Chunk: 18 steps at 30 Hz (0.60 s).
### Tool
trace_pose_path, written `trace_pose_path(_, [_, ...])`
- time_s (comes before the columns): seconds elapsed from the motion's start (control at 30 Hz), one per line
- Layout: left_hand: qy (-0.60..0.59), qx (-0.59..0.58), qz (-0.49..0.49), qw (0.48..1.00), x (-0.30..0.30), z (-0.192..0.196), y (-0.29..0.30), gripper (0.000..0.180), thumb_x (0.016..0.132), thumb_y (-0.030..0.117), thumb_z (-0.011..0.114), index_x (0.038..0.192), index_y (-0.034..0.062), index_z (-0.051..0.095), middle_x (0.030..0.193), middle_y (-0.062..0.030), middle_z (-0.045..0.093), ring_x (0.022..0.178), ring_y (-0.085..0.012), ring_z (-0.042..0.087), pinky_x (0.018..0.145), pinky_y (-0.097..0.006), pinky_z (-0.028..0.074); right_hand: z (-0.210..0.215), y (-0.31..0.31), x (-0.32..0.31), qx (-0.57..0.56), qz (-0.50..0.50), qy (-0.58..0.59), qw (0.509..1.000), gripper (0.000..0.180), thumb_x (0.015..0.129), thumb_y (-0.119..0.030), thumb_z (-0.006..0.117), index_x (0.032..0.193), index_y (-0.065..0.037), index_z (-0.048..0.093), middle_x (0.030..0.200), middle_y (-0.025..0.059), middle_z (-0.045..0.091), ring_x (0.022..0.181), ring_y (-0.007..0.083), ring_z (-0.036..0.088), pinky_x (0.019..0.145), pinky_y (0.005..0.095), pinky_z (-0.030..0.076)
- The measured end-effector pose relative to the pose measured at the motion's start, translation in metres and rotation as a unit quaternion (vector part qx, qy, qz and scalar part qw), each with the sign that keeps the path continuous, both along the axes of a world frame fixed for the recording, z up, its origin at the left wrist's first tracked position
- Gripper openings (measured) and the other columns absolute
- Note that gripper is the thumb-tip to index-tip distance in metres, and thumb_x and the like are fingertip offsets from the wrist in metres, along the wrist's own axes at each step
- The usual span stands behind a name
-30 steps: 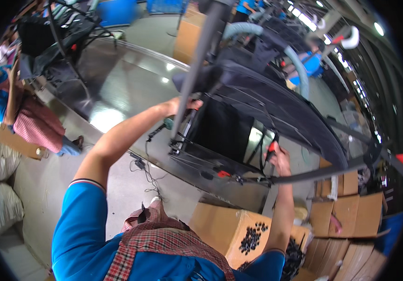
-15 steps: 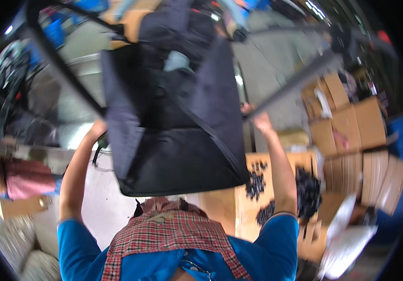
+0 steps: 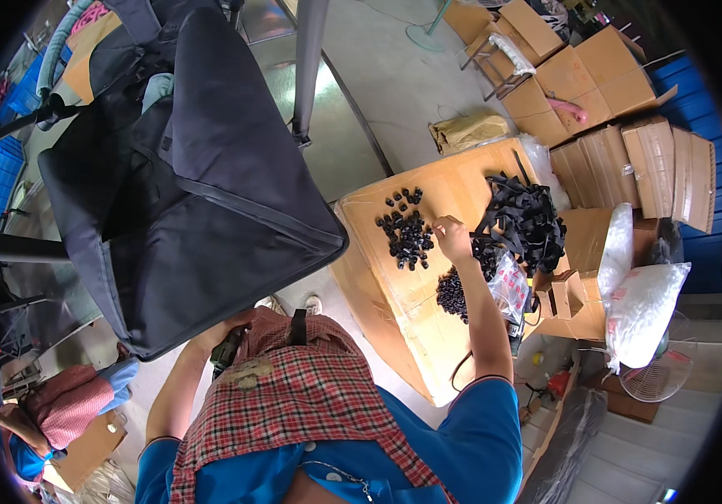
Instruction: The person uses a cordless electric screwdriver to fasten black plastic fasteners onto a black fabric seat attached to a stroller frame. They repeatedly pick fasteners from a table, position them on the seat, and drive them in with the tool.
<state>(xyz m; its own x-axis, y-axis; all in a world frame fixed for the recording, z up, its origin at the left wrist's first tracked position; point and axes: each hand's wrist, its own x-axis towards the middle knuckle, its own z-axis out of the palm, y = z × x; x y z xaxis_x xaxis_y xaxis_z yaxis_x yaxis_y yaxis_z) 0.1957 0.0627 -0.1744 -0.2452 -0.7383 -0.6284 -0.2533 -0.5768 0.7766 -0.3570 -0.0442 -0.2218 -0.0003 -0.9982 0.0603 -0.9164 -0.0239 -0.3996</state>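
Note:
A large black fabric carrier with a folded-in front hangs in dark tube framing at the upper left. My left hand is close under its lower edge, closed around a dark green hand-held tool; the fabric partly covers the fingers. Over the cardboard-topped work surface, my right hand is closed, fingertips together, beside a scatter of small black plastic parts. Whatever it pinches is too small to make out. A heap of black webbing straps lies just right of that hand, and more tiny black pieces lie below it.
A clear plastic bag rests by the straps. Open cardboard cartons and white plastic sacks stand at right, with a wire fan below. Another person in a pink checked garment is at lower left.
The carrier now appears farther left as the view has turned right. My right hand has left the frame tube and come over the small black parts. My left hand has come in toward my waist.

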Motion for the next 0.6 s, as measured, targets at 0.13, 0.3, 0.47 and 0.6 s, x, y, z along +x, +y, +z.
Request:
trace_pose_path(0.13, [0.017,-0.066,-0.078,0.995,-0.029,0.011,-0.002,0.082,0.084,0.034,0.079,0.148,0.0063,0.035,0.088,-0.0062,0.062,0.068,-0.0137,0.061,0.063,-0.029,0.051,-0.011,0.004,-0.002,-0.042,0.031,0.054,0.997,0.007,0.081,-0.004,0.068,0.088,-0.005,0.068,0.088,0.0139,0.068,0.081,0.0330,0.068,0.073,0.0415,0.055])
trace_pose_path(0.3, [0.077,-0.081,-0.187,0.976,-0.045,0.100,-0.005,0.103,0.081,0.046,0.078,0.158,0.0071,0.020,0.137,-0.0159,0.047,0.119,-0.0242,0.049,0.100,-0.034,0.038,0.048,-0.011,0.030,-0.096,0.008,-0.165,0.982,0.001,0.086,-0.004,0.066,0.085,-0.003,0.065,0.083,0.0129,0.067,0.071,0.0258,0.067,0.065,0.0363,0.054])
trace_pose_path(0.47, [0.221,-0.164,-0.237,0.932,-0.056,0.187,0.000,0.106,0.079,0.028,0.083,0.159,0.0103,0.015,0.145,-0.0175,0.046,0.127,-0.0266,0.050,0.112,-0.037,0.033,0.212,-0.010,0.126,-0.026,0.250,-0.441,0.861,0.009,0.099,-0.009,0.060,0.096,0.000,0.060,0.083,0.0033,0.063,0.078,0.0121,0.064,0.071,0.0254,0.051])
trace_pose_path(0.6, [0.234,-0.241,-0.181,0.924,-0.063,0.223,0.016,0.112,0.075,0.006,0.084,0.160,0.0123,0.010,0.136,-0.0127,0.052,0.107,-0.0178,0.060,0.089,-0.032,0.052,0.260,-0.024,0.177,0.031,0.426,-0.440,0.790,0.013,0.101,-0.013,0.058,0.099,0.000,0.060,0.087,0.0044,0.063,0.083,0.0128,0.065,0.076,0.0276,0.052])
